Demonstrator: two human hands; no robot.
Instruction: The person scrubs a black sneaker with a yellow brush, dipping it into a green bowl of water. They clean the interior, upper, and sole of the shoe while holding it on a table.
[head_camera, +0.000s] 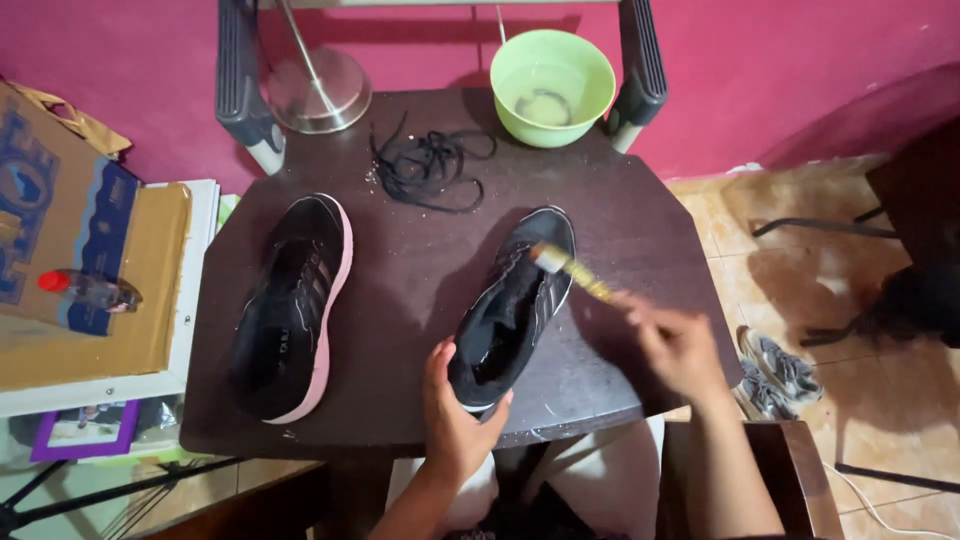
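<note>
The left hand (452, 415) cups the heel of the right shoe (512, 308), fingers curled over its rim and thumb on the near side, pinning it to the dark table (420, 270). This black shoe lies near the table's front edge, toe pointing away and slightly right. The right hand (675, 345) is blurred; its fingers are closed around the handle of a small brush (565, 265), whose head touches the shoe's upper near the toe. To the left, well apart, a second black shoe (290, 305) with a pink sole lies on its side. Beyond both, a tangle of black laces (425, 165) rests on the table. At the far edge sits a green bowl (552, 85) holding water, with a metal lamp base (320, 90) off to its left
</note>
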